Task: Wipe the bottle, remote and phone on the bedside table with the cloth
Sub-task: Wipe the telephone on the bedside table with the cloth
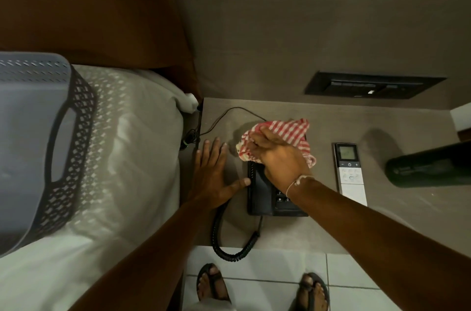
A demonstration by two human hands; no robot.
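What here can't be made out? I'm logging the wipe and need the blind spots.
Head view only:
- Phone: far half hidden under the cloth and right hand; most keys covered by the wrist.
- Bottle: cut off by the right edge, dark; label unreadable.
- Remote: screen and button marks too small to read.
- Wall panel: dim, switches unclear.
- Left hand: palm down, underside hidden.

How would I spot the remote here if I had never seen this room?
Start at the bedside table right of the bed. The black phone, under the right hand and checked cloth, sits towards its left side, and the remote lies flat just right of it. It is the slim pale slab with a small screen on top, unlike the dark bottle further right.
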